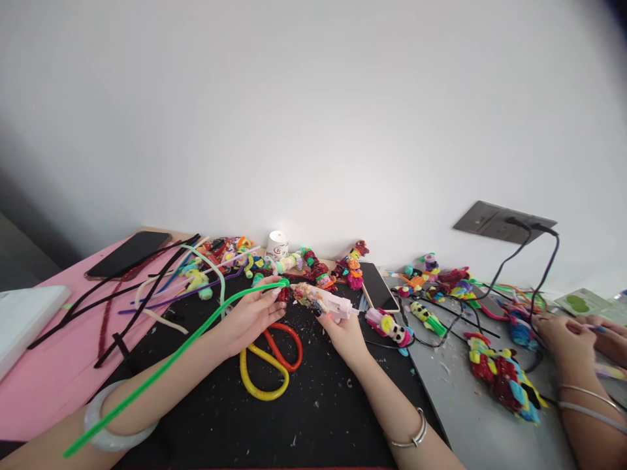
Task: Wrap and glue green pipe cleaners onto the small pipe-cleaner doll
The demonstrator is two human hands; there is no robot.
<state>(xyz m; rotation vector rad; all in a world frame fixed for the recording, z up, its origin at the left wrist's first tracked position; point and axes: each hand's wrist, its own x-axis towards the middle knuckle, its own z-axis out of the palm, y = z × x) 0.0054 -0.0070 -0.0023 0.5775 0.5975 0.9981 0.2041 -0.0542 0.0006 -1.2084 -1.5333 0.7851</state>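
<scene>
Working above the bench [337,418]: glue gun [336,305] in right hand [349,343], green pipe cleaner [132,395] in left hand [252,321].
Right fingers closed round the gun: likely rigid, light, best gripped behind the nozzle [300,292]. Left fingers pinch the soft-looking stem's end beside a red piece [283,296].
</scene>
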